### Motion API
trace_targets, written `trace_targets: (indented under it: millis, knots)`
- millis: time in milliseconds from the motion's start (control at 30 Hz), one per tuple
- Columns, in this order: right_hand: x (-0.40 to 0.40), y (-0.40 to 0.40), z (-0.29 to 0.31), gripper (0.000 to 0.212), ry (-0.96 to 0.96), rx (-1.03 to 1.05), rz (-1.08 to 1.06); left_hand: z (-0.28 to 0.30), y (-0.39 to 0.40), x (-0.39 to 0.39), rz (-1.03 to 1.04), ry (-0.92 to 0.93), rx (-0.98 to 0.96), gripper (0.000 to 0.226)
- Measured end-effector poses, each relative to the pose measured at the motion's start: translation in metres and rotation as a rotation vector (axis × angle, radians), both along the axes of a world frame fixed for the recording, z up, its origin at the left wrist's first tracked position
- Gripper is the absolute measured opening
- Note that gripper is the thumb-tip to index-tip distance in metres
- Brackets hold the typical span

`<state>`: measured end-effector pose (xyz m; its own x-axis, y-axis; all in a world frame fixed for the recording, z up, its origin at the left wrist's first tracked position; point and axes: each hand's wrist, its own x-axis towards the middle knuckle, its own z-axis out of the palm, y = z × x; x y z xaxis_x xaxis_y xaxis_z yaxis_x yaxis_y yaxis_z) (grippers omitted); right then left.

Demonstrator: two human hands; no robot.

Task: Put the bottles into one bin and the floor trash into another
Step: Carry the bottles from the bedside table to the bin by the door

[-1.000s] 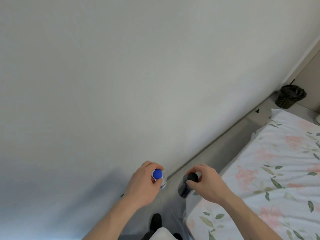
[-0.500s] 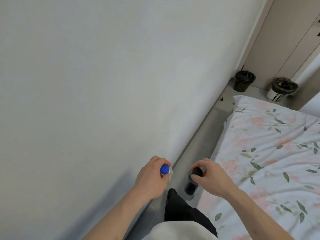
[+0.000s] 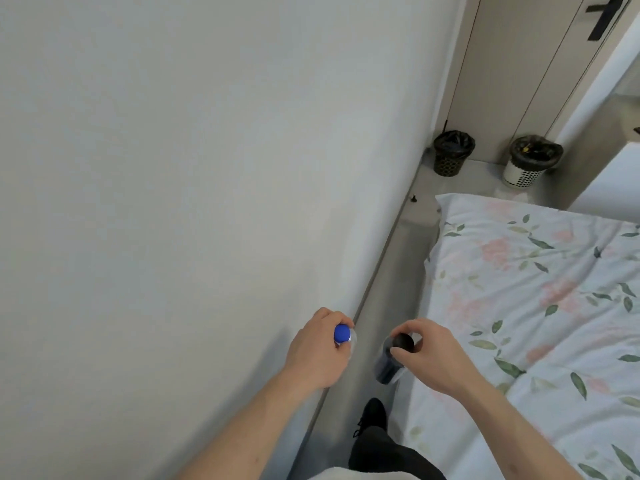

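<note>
From the head view, my left hand grasps a blue-capped bottle; my right hand grasps a dark bottle. Both hang over the floor between wall and bed. 2 bins, black bin and white bin, stand well ahead.

Floral bed beside white wall

clear bottle body hidden behind left hand, bin contents indistinct

White wall, floral bed
</note>
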<state>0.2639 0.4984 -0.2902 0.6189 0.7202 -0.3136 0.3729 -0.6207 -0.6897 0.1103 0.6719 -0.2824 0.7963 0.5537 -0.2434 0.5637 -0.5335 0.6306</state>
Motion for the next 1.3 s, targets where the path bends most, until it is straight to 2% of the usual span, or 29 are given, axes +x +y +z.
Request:
trace_targets:
  millis: [300, 933, 1300]
  knots:
    - [0.19, 0.042, 0.028, 0.015, -0.041, -0.019, -0.039, 0.018, 0.063, 0.205, -0.025, -0.03, 0.008, 0.025]
    - [0.5, 0.157, 0.032, 0.017, -0.089, 0.064, -0.308, 0.016, 0.203, 0.599, -0.224, 0.0, -0.002, 0.026]
    - [0.671, 0.191, 0.016, 0.021, -0.025, 0.079, -0.417, 0.015, 0.243, 0.782, -0.302, 0.036, 0.019, 0.029]
